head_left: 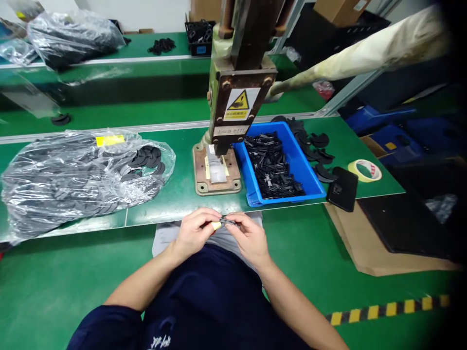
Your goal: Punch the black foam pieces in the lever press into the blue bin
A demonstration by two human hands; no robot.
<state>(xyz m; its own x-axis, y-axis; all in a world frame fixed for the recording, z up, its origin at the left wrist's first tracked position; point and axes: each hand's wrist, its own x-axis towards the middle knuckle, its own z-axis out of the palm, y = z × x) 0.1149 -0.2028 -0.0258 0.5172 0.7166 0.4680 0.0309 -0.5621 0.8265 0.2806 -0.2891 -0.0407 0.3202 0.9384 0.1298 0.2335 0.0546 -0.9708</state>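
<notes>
Both hands meet over my lap, just in front of the bench edge. Between the fingertips is a small, thin black plastic part (228, 221). My left hand (197, 231) pinches its left end, with a yellow wrap on the thumb tip. The other end is gripped by my right hand (250, 238). Beyond them stands a hand press (235, 102) with a warning label, its ram over a pale fixture (218, 171) on the base plate. Right of the press, a blue bin (255, 194) holds many small black parts (272, 165).
A clear plastic bag (83, 180) of dark crescent pieces lies on the left. Loose crescent pieces (319, 141), a black phone-like slab (343, 188) and a tape roll (365, 170) are at right. The press's wrapped lever (365, 48) reaches out to the upper right.
</notes>
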